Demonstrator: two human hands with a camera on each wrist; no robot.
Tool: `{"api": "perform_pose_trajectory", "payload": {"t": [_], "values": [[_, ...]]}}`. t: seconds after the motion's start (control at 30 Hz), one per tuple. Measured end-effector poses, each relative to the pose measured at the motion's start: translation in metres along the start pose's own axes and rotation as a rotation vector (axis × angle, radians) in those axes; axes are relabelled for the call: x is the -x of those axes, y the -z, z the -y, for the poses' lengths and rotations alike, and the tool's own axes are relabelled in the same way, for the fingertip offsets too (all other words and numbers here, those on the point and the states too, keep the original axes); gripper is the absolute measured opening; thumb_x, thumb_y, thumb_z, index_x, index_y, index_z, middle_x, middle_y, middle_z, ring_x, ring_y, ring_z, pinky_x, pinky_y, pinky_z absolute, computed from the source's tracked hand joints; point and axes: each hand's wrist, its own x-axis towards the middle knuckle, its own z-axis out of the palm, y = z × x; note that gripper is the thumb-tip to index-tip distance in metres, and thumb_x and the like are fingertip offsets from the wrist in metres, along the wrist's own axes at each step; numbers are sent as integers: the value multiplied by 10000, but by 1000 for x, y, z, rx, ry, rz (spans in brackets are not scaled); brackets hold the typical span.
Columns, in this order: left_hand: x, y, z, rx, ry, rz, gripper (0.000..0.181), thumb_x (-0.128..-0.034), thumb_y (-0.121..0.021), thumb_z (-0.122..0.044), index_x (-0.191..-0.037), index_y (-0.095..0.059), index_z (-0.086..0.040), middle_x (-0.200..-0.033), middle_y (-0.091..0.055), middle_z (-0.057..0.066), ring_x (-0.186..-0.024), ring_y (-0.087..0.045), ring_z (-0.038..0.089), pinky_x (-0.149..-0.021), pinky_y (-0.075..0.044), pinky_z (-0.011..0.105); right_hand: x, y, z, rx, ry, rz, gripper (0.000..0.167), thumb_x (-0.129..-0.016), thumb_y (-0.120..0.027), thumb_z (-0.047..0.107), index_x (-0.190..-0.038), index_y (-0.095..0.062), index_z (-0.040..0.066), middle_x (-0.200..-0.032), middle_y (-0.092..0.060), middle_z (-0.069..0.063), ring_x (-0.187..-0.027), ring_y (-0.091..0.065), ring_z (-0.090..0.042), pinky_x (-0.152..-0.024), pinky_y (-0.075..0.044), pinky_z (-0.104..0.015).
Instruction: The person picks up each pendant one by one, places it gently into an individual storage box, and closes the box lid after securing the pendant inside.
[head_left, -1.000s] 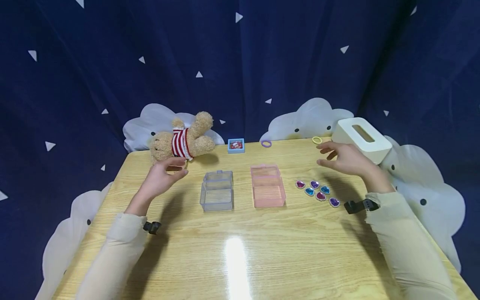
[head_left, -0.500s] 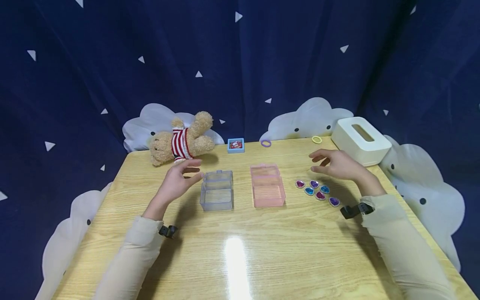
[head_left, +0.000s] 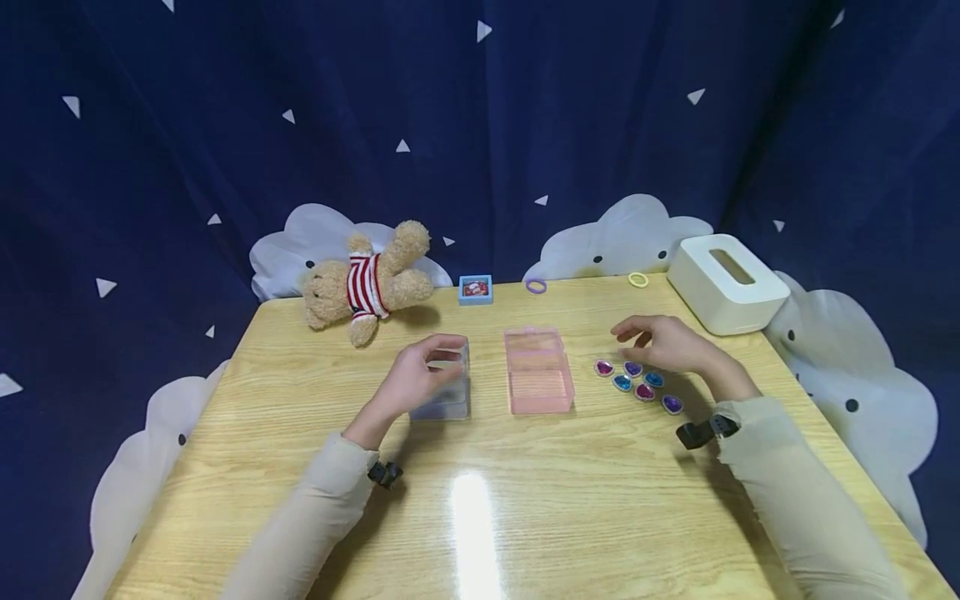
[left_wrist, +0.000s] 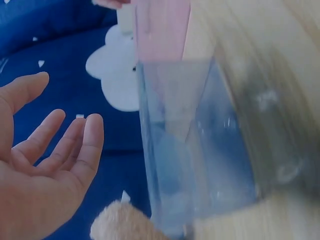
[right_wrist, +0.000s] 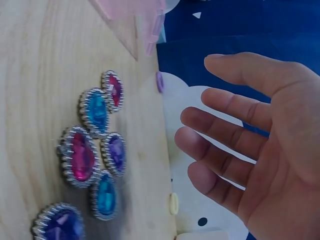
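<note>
Just left of the pink plastic box (head_left: 542, 405), a clear bluish box (head_left: 440, 411) is lying with its long axis running front to back. The person's left hand (head_left: 420, 373) is hovering above it, fingers relaxed, gripping nothing. Right of the pink box, the right hand (head_left: 666, 343), also empty, is hanging over six silver-rimmed gems (head_left: 644, 392).
</note>
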Motion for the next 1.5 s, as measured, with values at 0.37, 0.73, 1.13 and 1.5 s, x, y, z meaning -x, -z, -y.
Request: {"api": "perform_pose_trajectory", "payload": {"t": [0.37, 0.73, 1.13, 1.5], "values": [[-14, -36, -7, -33, 41, 38, 412, -894, -750, -175, -1293, -654, -133, -1354, -641, 115, -1183, -666, 310, -910, -599, 376, -4, -16, -6, -13, -1, 24, 372, -895, -745, 240, -1216, -679, 63, -1078, -728, -91, -887, -640, -180, -709, -520, -289], [-17, -61, -6, -32, 79, 72, 399, -898, -736, -123, -1287, -652, -101, -1403, -558, 166, -1182, -652, 368, -906, -600, 370, -10, -32, -9, -27, -23, 57, 370, -873, -757, 199, -1209, -679, 66, -1110, -724, -88, -915, -648, -175, -735, -531, -290], [-20, -75, -5, -59, 123, 90, 458, -885, -750, -136, -1317, -624, -49, -1407, -534, 191, -1116, -681, 329, -837, -612, 306, -15, -44, -9, 51, -41, 65, 351, -835, -808, 271, -1134, -715, 111, -1036, -741, -31, -972, -675, -208, -886, -562, -445], [-23, -79, -6, -165, 129, 75, 470, -869, -764, -140, -1310, -636, -40, -1361, -587, 188, -975, -719, 245, -789, -599, 263, -19, -49, -11, 155, 2, 51, 344, -800, -836, 251, -1099, -743, 110, -1007, -727, -24, -931, -667, -182, -860, -567, -421]]}}
